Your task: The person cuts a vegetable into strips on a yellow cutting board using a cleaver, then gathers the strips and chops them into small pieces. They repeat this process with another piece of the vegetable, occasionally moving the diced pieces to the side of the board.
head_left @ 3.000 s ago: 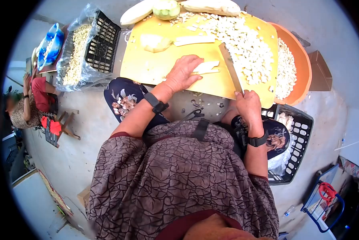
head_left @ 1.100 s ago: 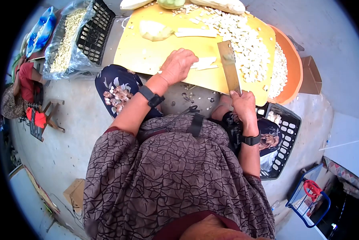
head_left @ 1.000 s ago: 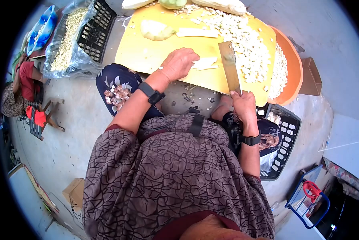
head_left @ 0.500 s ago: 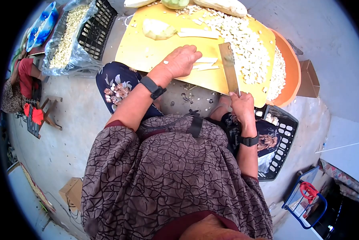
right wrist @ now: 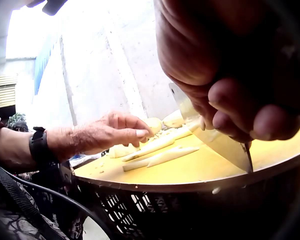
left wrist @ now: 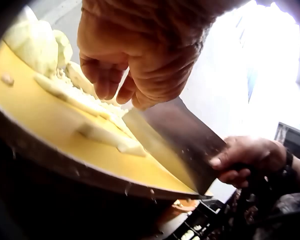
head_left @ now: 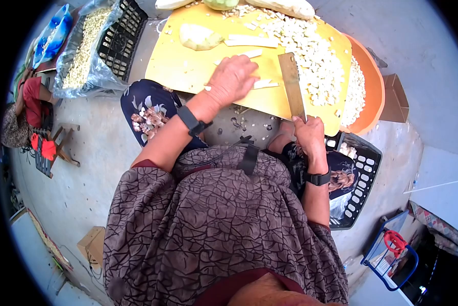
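The right hand grips a cleaver by its handle; the blade lies over the yellow board beside the heap of diced pale pieces. Over the strips hovers the left hand, fingers loosely bent. Pale strips lie to its right, and another shows beyond its knuckles. In the right wrist view the left hand hangs above the strips, and nothing is seen held. The left wrist view shows the cleaver's blade upright at the board's edge, below the left hand.
A cut pale chunk and a longer strip lie farther back, with whole peeled vegetables at the far edge. An orange basin stands right, above a black crate. A plastic-lined crate and another person are at left.
Since half a second ago the left hand has turned and shifted slightly left and down; one strip now lies farther back, apart from the others. The right hand and cleaver have hardly moved.
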Demonstrator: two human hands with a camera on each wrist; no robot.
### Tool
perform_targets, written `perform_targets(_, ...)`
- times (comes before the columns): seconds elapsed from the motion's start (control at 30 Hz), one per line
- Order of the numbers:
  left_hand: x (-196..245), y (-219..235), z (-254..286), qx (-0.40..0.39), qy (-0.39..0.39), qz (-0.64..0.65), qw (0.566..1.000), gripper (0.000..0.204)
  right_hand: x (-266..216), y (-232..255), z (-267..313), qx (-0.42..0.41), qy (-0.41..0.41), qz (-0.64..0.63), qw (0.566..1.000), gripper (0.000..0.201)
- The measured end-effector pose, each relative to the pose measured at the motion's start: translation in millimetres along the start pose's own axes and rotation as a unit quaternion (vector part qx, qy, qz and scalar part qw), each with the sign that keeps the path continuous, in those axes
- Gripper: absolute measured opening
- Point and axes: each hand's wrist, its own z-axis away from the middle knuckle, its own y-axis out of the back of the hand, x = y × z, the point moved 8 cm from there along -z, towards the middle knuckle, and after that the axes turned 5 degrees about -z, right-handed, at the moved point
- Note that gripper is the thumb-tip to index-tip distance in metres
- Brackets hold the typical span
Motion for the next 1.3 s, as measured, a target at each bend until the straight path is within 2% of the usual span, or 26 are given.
perform_targets(0.03, 6.1, -6.9, 4.8, -0.034, 0.002, 0.005, 0.999, 0.032, 1.6, -1.0, -0.9, 0.001, 0.002, -0.005, 1.0, 0.039)
perform_targets(0.13, 10.4, -23.1, 18.2, -0.063, 0.044, 0.035, 0.996, 0.036, -2.0, 2.6, 0.1, 0.0, 0.009, -0.02, 1.0, 0.037)
perform_targets(0.23, 15.3, -27.8, 23.2, -0.001, 0.009, 0.053, 0.999, 0.037, -15.2, 8.1, 8.8, -0.006, 0.008, 0.005, 1.0, 0.036)
perform_targets(0.37, 15.9, -39.5, 20.0, 0.0, 0.013, 0.079, 0.997, 0.035, -30.4, 11.0, 20.8, 0.007, 0.051, 0.071, 0.996, 0.034)
perform_targets(0.47, 20.2, -46.9, 15.9, -0.007, -0.016, 0.08, 0.997, 0.033, -31.5, 10.0, 23.7, 0.011, 0.038, 0.071, 0.997, 0.034)
perform_targets(0.57, 23.8, -46.0, 13.1, 0.021, -0.047, 0.111, 0.992, 0.033, -26.4, 12.8, 23.6, 0.005, -0.016, 0.036, 0.999, 0.033)
perform_targets(0.67, 21.4, -51.5, 12.0, 0.022, -0.052, 0.099, 0.993, 0.032, -36.2, 21.3, 25.1, 0.015, 0.014, 0.045, 0.999, 0.031)
perform_targets(0.77, 30.2, -18.5, 17.5, 0.078, -0.024, 0.05, 0.995, 0.031, -43.9, 25.2, 28.7, 0.023, 0.027, 0.074, 0.997, 0.03)
perform_targets(0.87, 22.2, -28.4, 22.0, 0.045, 0.001, 0.042, 0.998, 0.029, -38.8, 22.2, 30.7, 0.02, 0.033, 0.046, 0.998, 0.03)
perform_targets(0.97, 21.2, -39.5, 18.8, 0.053, -0.02, 0.074, 0.996, 0.027, -43.4, 21.5, 34.4, -0.001, 0.001, 0.067, 0.998, 0.031)
perform_targets(1.17, 26.1, -48.1, 8.6, 0.038, -0.06, 0.107, 0.992, 0.023, -49.3, 24.7, 37.9, -0.001, 0.006, 0.108, 0.994, 0.032)
perform_targets(1.3, 23.7, -53.1, 7.6, 0.023, -0.057, 0.121, 0.991, 0.023, -53.6, 23.2, 39.1, -0.007, -0.011, 0.117, 0.993, 0.032)
